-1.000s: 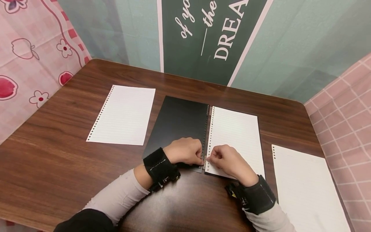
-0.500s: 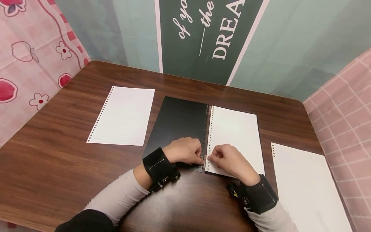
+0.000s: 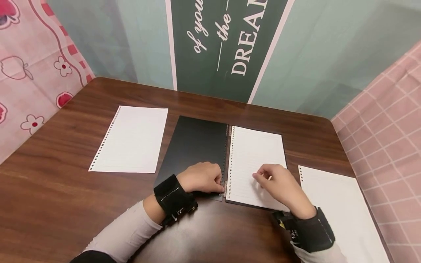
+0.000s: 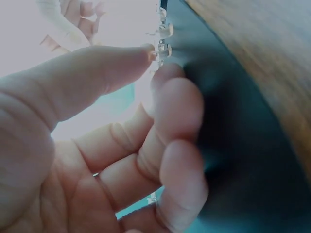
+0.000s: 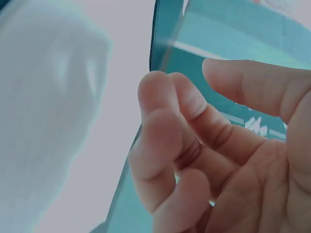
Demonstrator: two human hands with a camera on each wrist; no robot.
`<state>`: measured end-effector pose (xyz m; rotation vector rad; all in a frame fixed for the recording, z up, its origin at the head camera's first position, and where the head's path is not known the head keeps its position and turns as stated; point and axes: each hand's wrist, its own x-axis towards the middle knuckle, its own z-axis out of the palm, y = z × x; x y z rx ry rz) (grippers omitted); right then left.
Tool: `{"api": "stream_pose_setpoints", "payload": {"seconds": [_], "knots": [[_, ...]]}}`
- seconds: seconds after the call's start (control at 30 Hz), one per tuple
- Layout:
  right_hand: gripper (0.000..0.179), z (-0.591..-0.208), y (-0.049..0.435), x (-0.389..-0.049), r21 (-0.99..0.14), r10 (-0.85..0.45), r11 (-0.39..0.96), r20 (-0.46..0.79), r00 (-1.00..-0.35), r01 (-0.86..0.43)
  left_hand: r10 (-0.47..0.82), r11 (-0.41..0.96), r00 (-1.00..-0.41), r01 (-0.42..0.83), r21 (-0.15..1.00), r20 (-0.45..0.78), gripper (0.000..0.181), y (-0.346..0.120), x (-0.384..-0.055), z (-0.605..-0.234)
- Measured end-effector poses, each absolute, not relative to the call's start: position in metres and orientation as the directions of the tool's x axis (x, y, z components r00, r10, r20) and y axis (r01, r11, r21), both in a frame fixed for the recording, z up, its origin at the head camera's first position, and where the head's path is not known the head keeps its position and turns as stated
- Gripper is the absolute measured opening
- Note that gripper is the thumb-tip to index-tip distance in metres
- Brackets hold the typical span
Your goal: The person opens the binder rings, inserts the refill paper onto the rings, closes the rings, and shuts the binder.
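Note:
A loose-leaf ring binder lies open flat in the head view, its black left cover (image 3: 194, 146) bare. On its right side rests a lined white sheet (image 3: 253, 153), holes along the spine. My left hand (image 3: 202, 177) lies over the cover's lower corner and pinches the clear binder rings (image 4: 165, 31) at the spine's near end between thumb and forefinger. My right hand (image 3: 279, 182) is held above the sheet's lower right part. Its fingers are loosely bent, with a gap between thumb and fingertips and nothing held, as the right wrist view shows.
One loose punched sheet (image 3: 129, 140) lies on the wooden table (image 3: 59, 146) left of the binder. Another white sheet (image 3: 342, 208) lies to the right, partly behind the right wrist strap. A printed green cloth (image 3: 227, 47) hangs behind the table; pink tiles (image 3: 385, 128) border the right.
My right hand has left the near end of the spine and moved right, over the sheet. The left hand stays at the rings. The head view has shifted slightly.

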<state>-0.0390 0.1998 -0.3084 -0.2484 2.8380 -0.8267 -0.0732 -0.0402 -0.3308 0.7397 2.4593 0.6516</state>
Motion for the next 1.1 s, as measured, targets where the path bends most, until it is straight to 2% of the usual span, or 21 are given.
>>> {"api": "stream_pose_setpoints", "payload": {"seconds": [0.27, 0.43, 0.63, 0.87, 1.1], "knots": [[0.02, -0.299, 0.247, -0.033, -0.493, -0.101, 0.869, -0.086, -0.991, -0.046, 0.624, 0.721, -0.722, 0.386, 0.575, -0.299, 0.045, -0.041, -0.07, -0.331], [0.026, -0.293, 0.274, -0.029, -0.482, -0.046, 0.876, -0.108, -0.993, 0.012, 0.627, 0.72, -0.723, 0.394, 0.571, -0.291, 0.051, -0.04, -0.071, -0.328], [0.027, -0.293, 0.294, -0.024, -0.472, -0.005, 0.88, -0.118, -0.993, 0.051, 0.629, 0.691, -0.747, 0.412, 0.594, -0.215, 0.055, -0.035, -0.074, -0.321], [0.025, -0.296, 0.309, -0.017, -0.446, 0.03, 0.892, -0.1, -0.995, 0.071, 0.655, 0.663, -0.737, 0.454, 0.595, -0.167, 0.046, -0.008, -0.078, -0.31], [0.025, -0.3, 0.329, -0.005, -0.411, 0.085, 0.906, -0.057, -0.995, 0.101, 0.705, 0.634, -0.687, 0.498, 0.592, -0.178, 0.035, 0.028, -0.077, -0.305]]}}
